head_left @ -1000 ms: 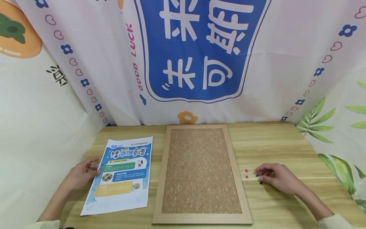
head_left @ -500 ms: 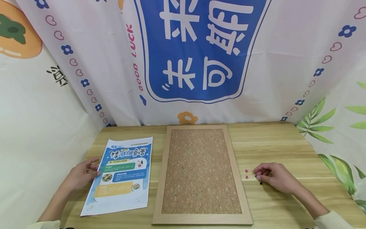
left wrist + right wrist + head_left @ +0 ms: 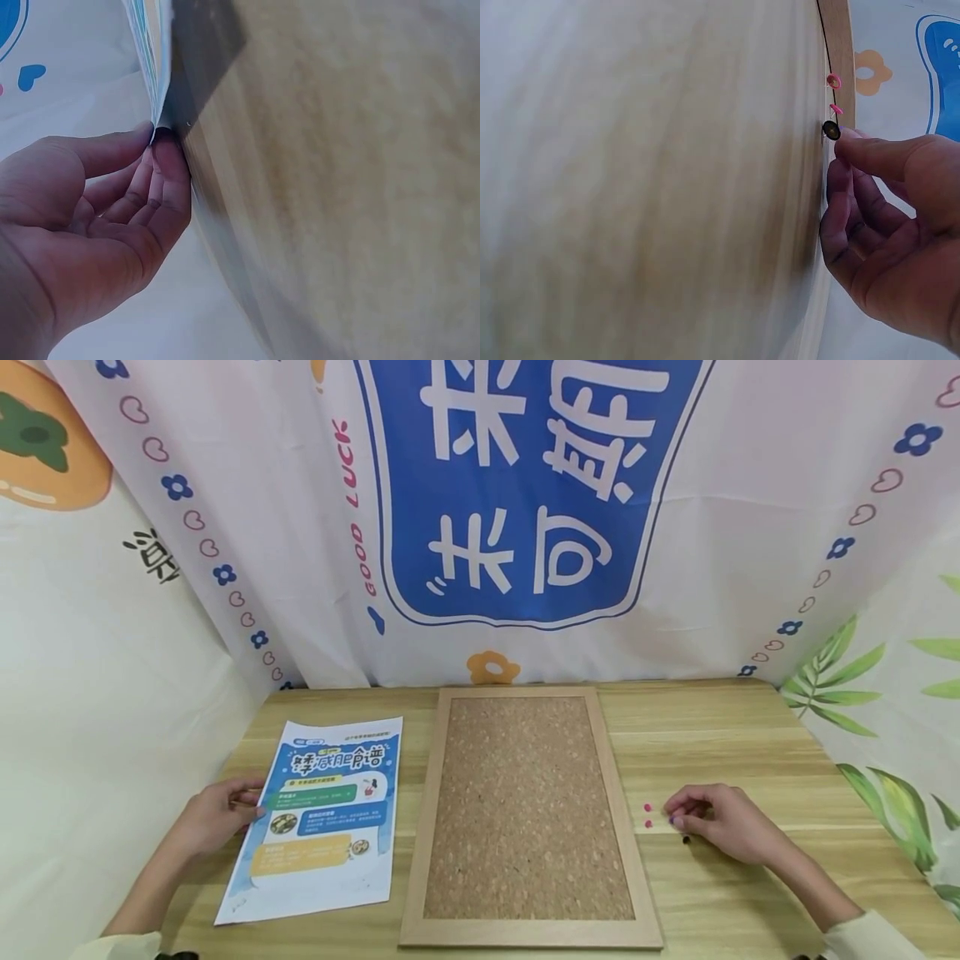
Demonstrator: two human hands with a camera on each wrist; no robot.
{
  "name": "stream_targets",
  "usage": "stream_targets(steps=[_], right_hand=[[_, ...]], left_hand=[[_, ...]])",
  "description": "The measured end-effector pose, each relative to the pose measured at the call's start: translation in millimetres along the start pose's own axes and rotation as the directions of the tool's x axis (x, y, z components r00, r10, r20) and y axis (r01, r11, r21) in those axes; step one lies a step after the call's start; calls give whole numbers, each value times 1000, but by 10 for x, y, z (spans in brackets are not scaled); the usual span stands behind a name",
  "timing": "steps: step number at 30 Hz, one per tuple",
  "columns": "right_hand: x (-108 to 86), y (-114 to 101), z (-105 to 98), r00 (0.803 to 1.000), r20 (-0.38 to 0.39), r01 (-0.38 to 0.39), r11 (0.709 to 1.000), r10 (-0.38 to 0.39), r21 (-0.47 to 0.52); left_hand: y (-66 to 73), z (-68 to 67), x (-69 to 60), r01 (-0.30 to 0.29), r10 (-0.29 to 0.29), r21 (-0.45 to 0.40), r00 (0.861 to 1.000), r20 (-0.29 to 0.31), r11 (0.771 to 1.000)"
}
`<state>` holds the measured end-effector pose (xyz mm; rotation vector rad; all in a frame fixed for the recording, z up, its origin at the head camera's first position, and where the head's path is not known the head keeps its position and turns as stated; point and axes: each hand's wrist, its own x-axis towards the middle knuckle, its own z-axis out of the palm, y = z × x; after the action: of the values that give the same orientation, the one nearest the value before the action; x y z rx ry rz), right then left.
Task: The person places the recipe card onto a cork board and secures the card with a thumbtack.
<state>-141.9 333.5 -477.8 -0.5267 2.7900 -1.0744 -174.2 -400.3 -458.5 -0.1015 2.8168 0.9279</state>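
A: A white printed cloth backdrop (image 3: pixel 690 577) hangs behind a pale wood-grain table (image 3: pixel 712 727). What's laid out?

B: On the left, a blue-and-white printed paper sheet (image 3: pixel 322 810); in the middle, a rectangular cork board (image 3: pixel 528 810) with a pale wooden frame (image 3: pixel 528 933); right of that, two small round-headed pink tacks (image 3: pixel 647 807), one nearer than the other.

A: And the hands?

B: The left hand (image 3: pixel 210 818) pinches the sheet's left edge, thumb against fingers. The right hand (image 3: pixel 731 827) has thumb and forefinger drawn together, apparently on a small blue tack (image 3: pixel 672 820) they mostly hide. A small round black tack (image 3: pixel 686 840) lies just beside them.

A: How would these handle?

B: The sheet should be light, floppy, easily creased: take it by the edges. The tacks look hard, tiny, perhaps slippery; pinch the heads. The board seems stiff and heavier; grip its frame.

A: Tally?

B: One sheet, one board, four tacks visible: two pink, one black, one blue.
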Motion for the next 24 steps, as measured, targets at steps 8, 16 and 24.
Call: stream_targets(steps=[8,16,24], right_hand=[[54,-24,7,1000,-2,14,998,-14,66],[94,-25,13,1000,-17,3,996,-1,86],[92,-50,6,999,-40,-28,991,34,129]], left_hand=[[-13,-8,-11,-14,13,-8,1000,-21,1000],[29,-29,-45,5,-6,-48,1000,-26,999],[16,-27,-61,7,-8,-123,1000,-2,992]])
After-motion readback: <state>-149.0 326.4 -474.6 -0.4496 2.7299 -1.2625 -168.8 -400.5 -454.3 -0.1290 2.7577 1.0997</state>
